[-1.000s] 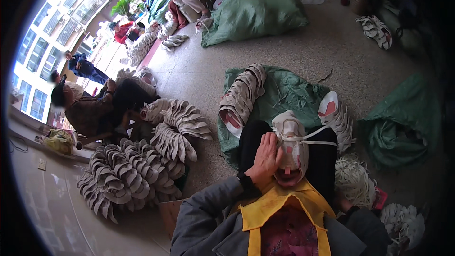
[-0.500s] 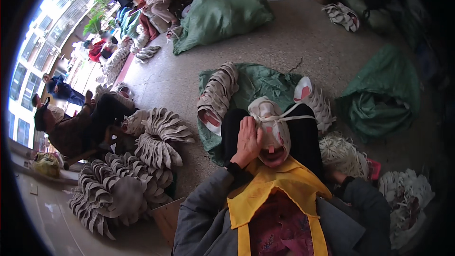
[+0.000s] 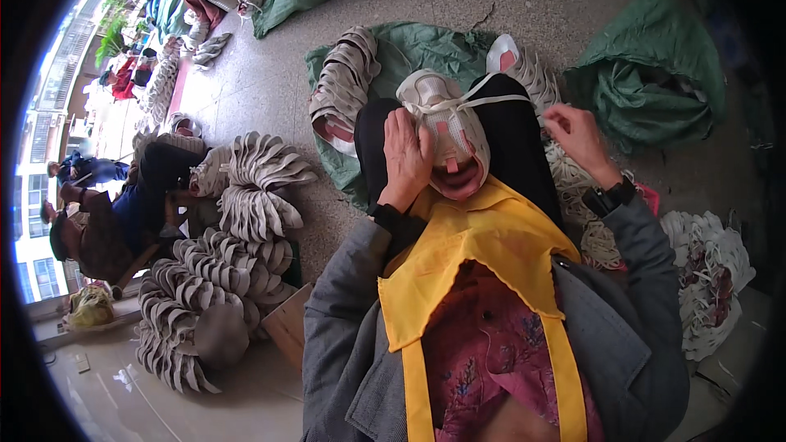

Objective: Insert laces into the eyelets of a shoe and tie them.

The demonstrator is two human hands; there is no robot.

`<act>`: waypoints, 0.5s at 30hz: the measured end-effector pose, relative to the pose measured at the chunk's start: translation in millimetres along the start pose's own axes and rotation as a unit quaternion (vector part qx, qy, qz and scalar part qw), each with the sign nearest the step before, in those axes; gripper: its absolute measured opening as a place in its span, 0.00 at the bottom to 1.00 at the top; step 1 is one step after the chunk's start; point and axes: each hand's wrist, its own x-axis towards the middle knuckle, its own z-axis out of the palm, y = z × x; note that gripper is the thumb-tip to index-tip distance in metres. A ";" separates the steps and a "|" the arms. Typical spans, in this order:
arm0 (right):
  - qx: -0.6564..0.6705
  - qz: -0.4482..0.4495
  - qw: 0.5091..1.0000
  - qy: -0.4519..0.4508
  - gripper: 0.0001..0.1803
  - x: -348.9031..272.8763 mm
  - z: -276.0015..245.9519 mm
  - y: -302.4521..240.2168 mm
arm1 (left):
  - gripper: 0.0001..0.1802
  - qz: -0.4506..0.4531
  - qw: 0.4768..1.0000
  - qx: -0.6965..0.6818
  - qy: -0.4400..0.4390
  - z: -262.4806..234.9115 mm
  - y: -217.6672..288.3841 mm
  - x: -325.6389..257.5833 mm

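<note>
A white shoe upper [image 3: 458, 143] with pink patches rests on my lap, toe pointing away from me. Across it runs a pale lace [image 3: 499, 101], its loose end trailing to the right over my dark-trousered knee. My left hand [image 3: 407, 155] grips the left side of the upper, fingers together against it. To the right of the knee, my right hand [image 3: 580, 141] is raised with bent fingers pinched together; whatever they hold is too small to make out. Below that hand lies a heap of pale laces [image 3: 602, 241].
Nested shoe uppers [image 3: 344, 82] lie on a green sheet [image 3: 426, 45] ahead, with another stack [image 3: 530, 74] right of it. More piles [image 3: 254, 188] spread at left beside a seated person [image 3: 123, 229]. A green sack [image 3: 647, 82] and bundled uppers [image 3: 708, 278] stand at right.
My right hand has risen from the lace heap to beside my right knee. My left hand stays on the upper. The whole view has tilted, shifting the scene upward.
</note>
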 end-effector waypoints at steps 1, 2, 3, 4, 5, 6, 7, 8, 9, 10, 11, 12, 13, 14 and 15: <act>0.045 -0.002 0.999 0.013 0.09 8.1 1.9 -20.8 | 0.11 0.003 1.000 -0.001 0.006 0.2 -0.2 -0.1; 0.052 -0.010 0.999 0.004 0.08 12.4 6.4 -38.5 | 0.11 0.003 1.000 0.001 0.003 0.3 0.2 0.5; 0.058 -0.017 0.998 -0.007 0.08 13.7 11.9 -54.4 | 0.11 0.001 1.000 0.003 0.002 0.3 1.3 1.1; 0.064 -0.023 0.997 -0.019 0.07 13.8 18.1 -65.3 | 0.11 -0.002 1.000 0.004 0.000 -0.3 2.2 1.1; 0.087 -0.038 0.995 -0.029 0.08 13.5 26.8 -69.1 | 0.11 0.002 1.000 0.003 0.001 -0.3 2.2 0.7; 0.088 -0.065 0.994 -0.019 0.07 13.1 33.1 -75.4 | 0.11 0.006 1.000 0.003 0.003 -1.8 1.2 1.3; 0.085 -0.091 0.992 -0.012 0.06 13.1 36.3 -84.0 | 0.11 0.006 1.000 -0.003 0.007 -0.7 1.5 0.9; 0.068 -0.079 0.994 -0.030 0.07 12.4 34.2 -90.1 | 0.11 -0.014 1.000 -0.007 0.010 0.2 5.3 0.7; 0.077 -0.087 0.993 -0.016 0.09 13.3 40.7 -88.3 | 0.11 -0.024 1.000 0.000 0.005 1.1 1.9 -0.7; 0.074 -0.088 0.993 -0.013 0.10 15.8 42.9 -91.1 | 0.11 -0.021 1.000 -0.002 0.007 2.1 2.1 -1.3; 0.074 -0.090 0.993 -0.006 0.11 19.1 47.2 -93.4 | 0.11 -0.015 1.000 -0.002 0.006 1.8 3.3 0.2; 0.043 -0.094 0.995 0.000 0.13 24.9 51.7 -95.8 | 0.11 -0.018 1.000 -0.017 0.005 0.6 5.6 2.1; 0.008 -0.133 0.991 -0.007 0.16 33.0 52.7 -106.4 | 0.11 -0.014 1.000 -0.012 0.017 -2.7 7.6 1.2; 0.001 -0.159 0.987 0.004 0.18 38.7 59.5 -108.2 | 0.11 -0.015 1.000 -0.012 0.013 -2.0 7.6 2.1; -0.006 -0.185 0.983 0.014 0.19 43.2 65.8 -109.8 | 0.10 -0.015 1.000 -0.013 0.010 -1.4 7.3 2.6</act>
